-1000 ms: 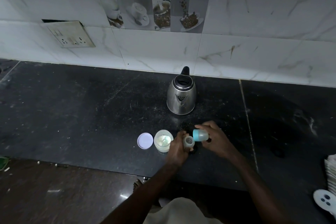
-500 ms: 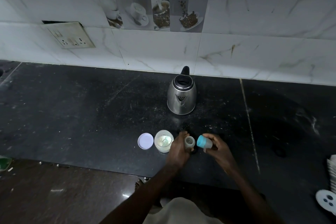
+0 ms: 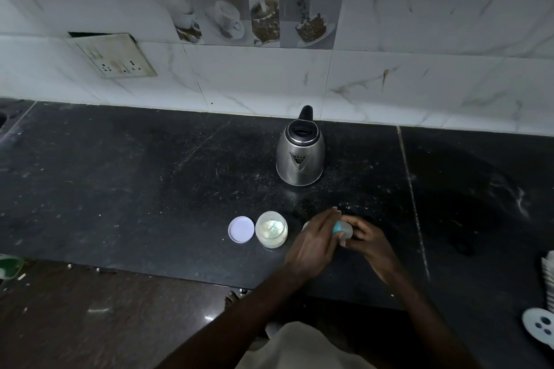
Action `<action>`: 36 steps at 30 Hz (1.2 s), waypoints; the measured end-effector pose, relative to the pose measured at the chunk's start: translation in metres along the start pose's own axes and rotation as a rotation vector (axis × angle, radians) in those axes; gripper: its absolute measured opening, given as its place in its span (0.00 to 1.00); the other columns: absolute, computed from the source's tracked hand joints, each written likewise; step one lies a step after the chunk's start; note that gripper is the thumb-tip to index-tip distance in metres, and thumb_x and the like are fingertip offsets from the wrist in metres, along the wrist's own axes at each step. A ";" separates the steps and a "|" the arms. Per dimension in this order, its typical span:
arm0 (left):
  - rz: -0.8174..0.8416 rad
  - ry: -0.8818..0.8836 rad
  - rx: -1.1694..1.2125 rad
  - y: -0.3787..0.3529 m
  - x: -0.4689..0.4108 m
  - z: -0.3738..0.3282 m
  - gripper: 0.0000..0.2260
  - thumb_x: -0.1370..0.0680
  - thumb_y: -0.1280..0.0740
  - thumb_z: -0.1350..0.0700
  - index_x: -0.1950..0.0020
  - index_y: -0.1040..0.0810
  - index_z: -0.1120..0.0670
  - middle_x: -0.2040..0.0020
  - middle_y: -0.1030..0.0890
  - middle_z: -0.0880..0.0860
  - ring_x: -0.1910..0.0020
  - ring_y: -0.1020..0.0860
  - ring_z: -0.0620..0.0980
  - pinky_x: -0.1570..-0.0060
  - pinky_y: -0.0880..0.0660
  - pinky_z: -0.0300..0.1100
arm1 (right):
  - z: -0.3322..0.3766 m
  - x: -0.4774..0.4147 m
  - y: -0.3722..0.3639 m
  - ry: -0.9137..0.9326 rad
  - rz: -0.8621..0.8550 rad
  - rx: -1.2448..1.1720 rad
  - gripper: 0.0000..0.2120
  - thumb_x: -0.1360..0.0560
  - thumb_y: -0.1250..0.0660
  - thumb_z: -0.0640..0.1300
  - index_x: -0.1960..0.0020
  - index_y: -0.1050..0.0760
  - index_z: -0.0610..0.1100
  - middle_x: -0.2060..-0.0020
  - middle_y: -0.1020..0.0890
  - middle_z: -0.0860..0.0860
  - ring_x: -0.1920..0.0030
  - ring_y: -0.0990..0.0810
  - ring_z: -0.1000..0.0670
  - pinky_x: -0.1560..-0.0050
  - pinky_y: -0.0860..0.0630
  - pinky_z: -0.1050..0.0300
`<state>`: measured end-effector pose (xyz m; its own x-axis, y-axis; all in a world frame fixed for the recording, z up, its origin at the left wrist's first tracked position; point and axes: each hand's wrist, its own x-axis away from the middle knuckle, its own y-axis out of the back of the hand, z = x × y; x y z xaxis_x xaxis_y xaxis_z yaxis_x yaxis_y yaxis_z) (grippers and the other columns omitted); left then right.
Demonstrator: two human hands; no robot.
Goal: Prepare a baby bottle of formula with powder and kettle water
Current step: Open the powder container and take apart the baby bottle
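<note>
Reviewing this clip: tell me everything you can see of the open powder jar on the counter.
The powder jar is a small round container with clear, plastic-looking walls, standing upright on the black counter. It is open and holds pale, clumpy powder, partly filling it. Its round lilac lid lies flat just to its left, close beside it; whether the two touch I cannot tell. The left hand is just to its right, not touching it. The kettle stands farther back.
</note>
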<state>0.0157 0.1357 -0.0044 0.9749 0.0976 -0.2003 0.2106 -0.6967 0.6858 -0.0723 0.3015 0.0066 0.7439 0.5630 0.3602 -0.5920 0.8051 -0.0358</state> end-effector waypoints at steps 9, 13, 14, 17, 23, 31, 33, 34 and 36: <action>-0.054 0.043 0.101 0.006 -0.004 -0.014 0.22 0.13 0.43 0.45 0.24 0.32 0.56 0.32 0.30 0.53 0.36 0.25 0.50 0.35 0.25 0.45 | 0.026 0.008 -0.007 -0.088 -0.038 -0.265 0.15 0.18 0.33 0.40 0.32 0.21 0.40 0.37 0.16 0.40 0.35 0.17 0.41 0.34 0.22 0.44; -0.203 0.197 0.192 0.005 -0.004 -0.023 0.21 0.14 0.47 0.39 0.38 0.28 0.55 0.44 0.27 0.50 0.48 0.24 0.48 0.47 0.24 0.51 | 0.032 0.009 -0.013 -0.067 -0.081 -0.207 0.15 0.19 0.30 0.41 0.34 0.20 0.37 0.40 0.14 0.40 0.36 0.17 0.39 0.36 0.21 0.46; -0.257 0.241 0.223 0.005 -0.005 -0.027 0.21 0.14 0.47 0.39 0.42 0.27 0.55 0.48 0.26 0.49 0.51 0.24 0.47 0.50 0.25 0.50 | 0.033 0.010 -0.015 -0.049 -0.078 -0.162 0.16 0.20 0.29 0.42 0.34 0.19 0.38 0.41 0.14 0.41 0.36 0.16 0.40 0.37 0.20 0.46; -0.347 0.359 0.233 0.006 -0.011 -0.038 0.20 0.14 0.49 0.39 0.50 0.29 0.52 0.56 0.25 0.47 0.58 0.25 0.45 0.56 0.28 0.47 | 0.037 0.012 -0.018 -0.007 -0.091 -0.079 0.14 0.20 0.29 0.45 0.36 0.17 0.41 0.42 0.13 0.44 0.39 0.15 0.43 0.41 0.19 0.46; -0.370 0.355 0.207 -0.001 -0.017 -0.052 0.19 0.13 0.53 0.42 0.55 0.31 0.51 0.62 0.26 0.46 0.63 0.26 0.47 0.60 0.29 0.47 | 0.046 0.009 -0.037 -0.113 -0.293 0.138 0.20 0.19 0.34 0.63 0.49 0.18 0.47 0.56 0.13 0.45 0.60 0.13 0.46 0.64 0.18 0.51; -0.383 0.567 0.156 -0.007 -0.023 -0.058 0.18 0.14 0.47 0.53 0.58 0.25 0.58 0.65 0.20 0.57 0.65 0.22 0.56 0.62 0.33 0.48 | 0.039 0.002 -0.053 -0.103 -0.518 0.558 0.17 0.14 0.43 0.52 0.57 0.23 0.48 0.61 0.19 0.50 0.57 0.19 0.45 0.60 0.33 0.53; -0.335 0.626 0.192 -0.005 -0.024 -0.060 0.19 0.14 0.46 0.55 0.59 0.23 0.60 0.63 0.18 0.60 0.62 0.20 0.59 0.59 0.29 0.52 | 0.038 0.004 -0.054 -0.051 -0.552 0.625 0.15 0.15 0.42 0.49 0.58 0.25 0.47 0.65 0.21 0.51 0.62 0.21 0.45 0.66 0.35 0.56; -0.282 0.628 0.156 -0.003 -0.023 -0.061 0.18 0.15 0.44 0.57 0.59 0.21 0.60 0.63 0.17 0.59 0.62 0.19 0.58 0.57 0.27 0.52 | 0.038 0.006 -0.053 -0.002 -0.567 0.660 0.14 0.15 0.41 0.49 0.56 0.25 0.46 0.66 0.22 0.52 0.64 0.22 0.45 0.67 0.36 0.57; -0.059 0.680 0.113 0.004 -0.028 -0.059 0.12 0.21 0.37 0.56 0.61 0.19 0.57 0.67 0.17 0.54 0.67 0.18 0.53 0.65 0.22 0.43 | 0.038 0.010 -0.048 0.162 -0.549 0.719 0.14 0.16 0.41 0.53 0.54 0.26 0.45 0.68 0.23 0.53 0.68 0.23 0.50 0.69 0.35 0.57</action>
<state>-0.0066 0.1722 0.0450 0.7990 0.5357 0.2733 0.2919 -0.7428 0.6026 -0.0484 0.2612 0.0468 0.9799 0.1985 0.0178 -0.1523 0.6882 0.7094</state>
